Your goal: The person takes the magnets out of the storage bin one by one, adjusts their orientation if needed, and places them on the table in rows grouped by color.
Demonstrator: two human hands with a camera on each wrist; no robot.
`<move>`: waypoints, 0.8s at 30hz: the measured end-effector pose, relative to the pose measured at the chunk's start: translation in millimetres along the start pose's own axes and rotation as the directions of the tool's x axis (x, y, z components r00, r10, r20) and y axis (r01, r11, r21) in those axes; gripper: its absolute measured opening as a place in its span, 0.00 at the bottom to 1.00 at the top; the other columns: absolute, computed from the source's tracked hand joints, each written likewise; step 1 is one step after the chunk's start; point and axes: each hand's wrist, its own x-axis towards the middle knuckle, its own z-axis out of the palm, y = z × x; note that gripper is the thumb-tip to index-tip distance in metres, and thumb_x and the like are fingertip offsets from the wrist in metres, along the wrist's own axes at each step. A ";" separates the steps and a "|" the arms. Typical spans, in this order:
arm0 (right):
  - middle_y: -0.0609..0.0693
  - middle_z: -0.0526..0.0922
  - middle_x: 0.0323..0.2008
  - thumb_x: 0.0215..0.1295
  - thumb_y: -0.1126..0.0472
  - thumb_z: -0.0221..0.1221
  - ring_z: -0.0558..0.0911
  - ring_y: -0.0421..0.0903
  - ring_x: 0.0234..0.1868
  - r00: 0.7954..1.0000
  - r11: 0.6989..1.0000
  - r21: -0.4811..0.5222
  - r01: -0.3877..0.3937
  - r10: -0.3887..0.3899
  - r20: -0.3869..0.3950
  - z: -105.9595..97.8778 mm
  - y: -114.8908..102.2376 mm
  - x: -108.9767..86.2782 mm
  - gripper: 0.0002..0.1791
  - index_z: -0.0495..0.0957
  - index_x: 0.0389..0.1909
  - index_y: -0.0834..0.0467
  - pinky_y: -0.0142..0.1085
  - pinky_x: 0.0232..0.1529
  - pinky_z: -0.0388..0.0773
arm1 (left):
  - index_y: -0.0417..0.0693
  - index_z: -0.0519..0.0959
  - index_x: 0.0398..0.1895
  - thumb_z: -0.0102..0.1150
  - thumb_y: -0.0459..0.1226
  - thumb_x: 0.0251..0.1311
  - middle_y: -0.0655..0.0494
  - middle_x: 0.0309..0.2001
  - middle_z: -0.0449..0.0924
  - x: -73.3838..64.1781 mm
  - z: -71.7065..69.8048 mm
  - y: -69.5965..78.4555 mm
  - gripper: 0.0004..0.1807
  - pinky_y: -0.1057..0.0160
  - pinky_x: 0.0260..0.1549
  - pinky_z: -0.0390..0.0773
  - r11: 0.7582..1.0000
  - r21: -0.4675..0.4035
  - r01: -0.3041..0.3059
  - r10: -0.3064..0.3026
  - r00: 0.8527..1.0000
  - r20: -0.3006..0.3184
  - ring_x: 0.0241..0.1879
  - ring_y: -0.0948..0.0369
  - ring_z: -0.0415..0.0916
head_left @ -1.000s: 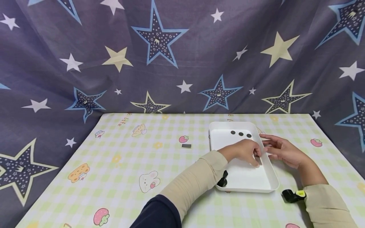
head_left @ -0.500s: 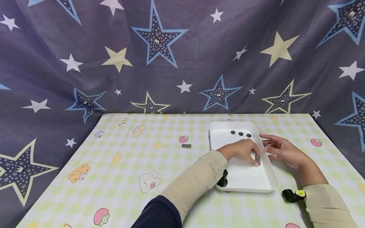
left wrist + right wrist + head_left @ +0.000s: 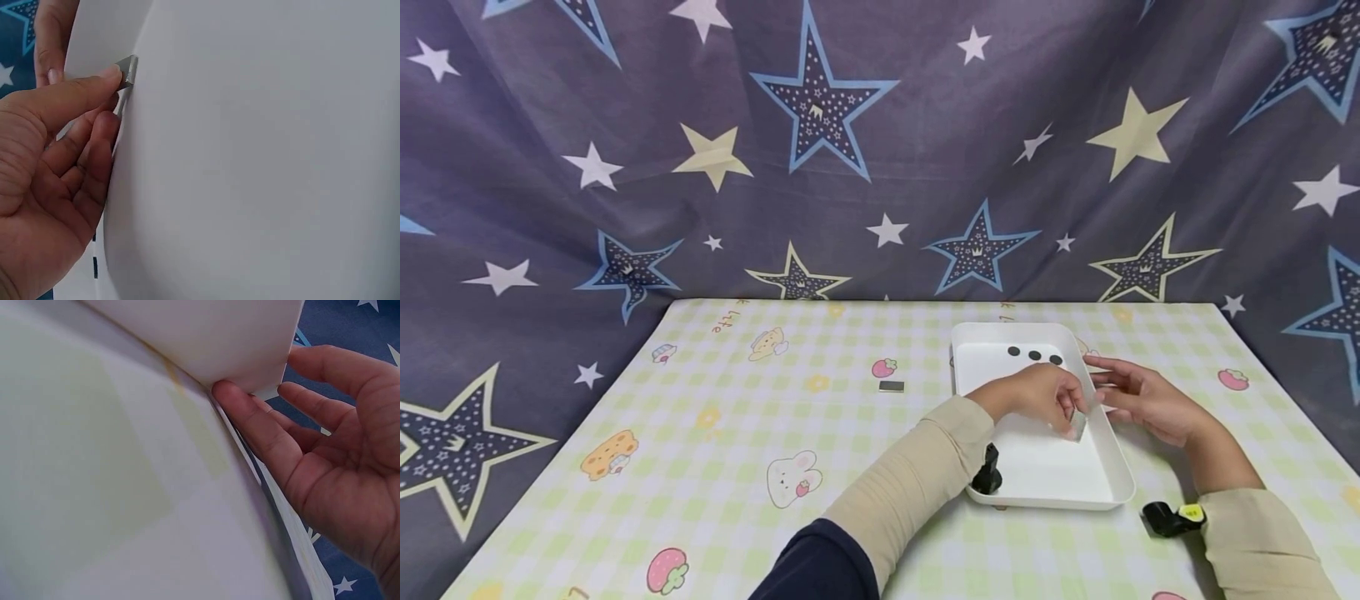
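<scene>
metal plate (image 3: 129, 72) juts past left fingers (image 3: 105, 128) pinching it; right fingers (image 3: 256, 425), apart, touch tray (image 3: 1052, 483)

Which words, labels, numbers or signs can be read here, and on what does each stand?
"Life" on the tablecloth, upper left; the letter before it is unclear.
Marks behind the tray and at lower left: unreadable.
Yellow label on a black device: too small to read.

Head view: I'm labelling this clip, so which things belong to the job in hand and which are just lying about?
Likely the job:
grey piece, pinched by the left hand
white tray, right hand at its outer side
three dark discs in the tray

Lying about:
small dark rectangle on the checked cloth, though it may belong
starry curtain, backdrop
</scene>
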 end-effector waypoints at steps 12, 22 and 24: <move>0.49 0.72 0.55 0.72 0.70 0.51 0.79 0.38 0.51 1.000 1.000 0.024 0.014 -0.014 0.022 -0.8 1.3 0.5 0.30 0.58 0.74 0.58 0.38 0.44 0.82 | 0.38 0.82 0.37 0.67 0.25 0.55 0.54 0.22 0.82 -2.0 -5.2 -3.7 0.07 0.69 0.25 0.81 0.966 -0.250 0.066 -0.078 0.996 -0.041 0.21 0.62 0.79; 0.46 0.72 0.54 0.73 0.67 0.52 0.79 0.38 0.51 1.000 1.000 0.007 -0.030 0.030 0.000 -1.2 1.3 0.4 0.31 0.56 0.75 0.59 0.38 0.45 0.82 | 0.39 0.85 0.48 0.66 0.29 0.58 0.53 0.22 0.83 -13.0 -17.2 -1.5 0.13 0.67 0.29 0.82 0.937 -0.349 0.014 -0.065 0.989 -0.134 0.22 0.62 0.81; 0.45 0.72 0.54 0.73 0.67 0.52 0.79 0.38 0.51 0.999 0.999 0.002 -0.037 0.037 -0.005 -1.4 0.6 0.3 0.32 0.54 0.75 0.61 0.38 0.45 0.82 | 0.38 0.85 0.48 0.66 0.29 0.58 0.53 0.23 0.83 -15.6 -18.9 -1.5 0.13 0.66 0.29 0.83 0.916 -0.400 -0.008 -0.060 0.986 -0.156 0.22 0.62 0.81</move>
